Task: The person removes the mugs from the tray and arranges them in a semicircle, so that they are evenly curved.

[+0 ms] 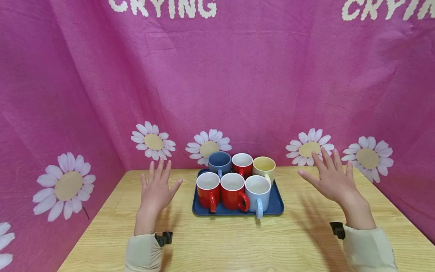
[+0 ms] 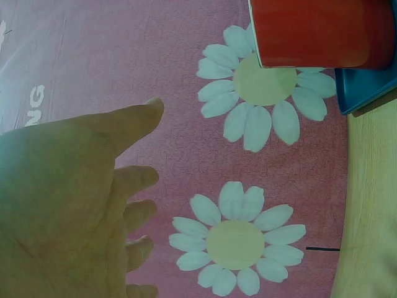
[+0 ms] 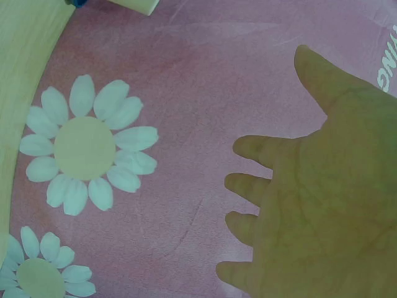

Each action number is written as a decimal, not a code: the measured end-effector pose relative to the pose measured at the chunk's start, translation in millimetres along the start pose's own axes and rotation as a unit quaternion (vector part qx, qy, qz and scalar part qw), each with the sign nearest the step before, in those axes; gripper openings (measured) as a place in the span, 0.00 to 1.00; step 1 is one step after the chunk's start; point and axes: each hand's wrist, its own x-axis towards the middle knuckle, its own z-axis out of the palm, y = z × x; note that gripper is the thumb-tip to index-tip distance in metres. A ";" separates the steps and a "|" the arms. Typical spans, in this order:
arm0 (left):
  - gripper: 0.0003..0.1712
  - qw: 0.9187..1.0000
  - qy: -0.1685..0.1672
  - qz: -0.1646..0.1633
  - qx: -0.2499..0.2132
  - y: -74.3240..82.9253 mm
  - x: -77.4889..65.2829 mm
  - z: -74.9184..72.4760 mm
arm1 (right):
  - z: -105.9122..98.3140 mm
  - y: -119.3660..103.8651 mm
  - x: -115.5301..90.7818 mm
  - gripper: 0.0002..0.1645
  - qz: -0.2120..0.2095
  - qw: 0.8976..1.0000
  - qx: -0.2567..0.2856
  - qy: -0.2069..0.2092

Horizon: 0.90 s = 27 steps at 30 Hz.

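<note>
Several mugs stand upright in two rows on a dark blue tray (image 1: 278,204). The front row has a red mug (image 1: 208,192), another red mug (image 1: 232,193) and a light blue mug (image 1: 256,192). Behind them are a grey-blue mug (image 1: 219,163), a red mug with white inside (image 1: 242,162) and a pale yellow mug (image 1: 264,166). To the left of the tray my left hand (image 1: 157,190) hovers with fingers spread, holding nothing. My right hand (image 1: 334,179) is raised to the right of the tray, its fingers spread and touching nothing.
The tray sits toward the back of a light wooden table (image 1: 238,245). A pink cloth (image 1: 238,83) with white daisies and lettering hangs behind the table and along its sides. Both wrists carry small black devices below the hands.
</note>
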 end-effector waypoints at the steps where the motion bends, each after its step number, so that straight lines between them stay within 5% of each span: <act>1: 0.46 1.000 -0.001 0.000 -0.002 0.0 -0.5 -0.1 | 0.0 0.1 -0.3 0.57 -0.001 1.000 0.000 0.000; 17: 0.47 1.000 0.000 0.002 -0.004 -1.2 -4.4 -3.0 | -1.2 -6.8 -3.2 0.57 -0.004 1.000 0.000 0.006; 27: 0.47 0.998 0.030 0.028 -0.048 -5.3 -3.5 1.7 | 9.1 -11.8 -5.6 0.56 -0.016 1.000 0.002 0.021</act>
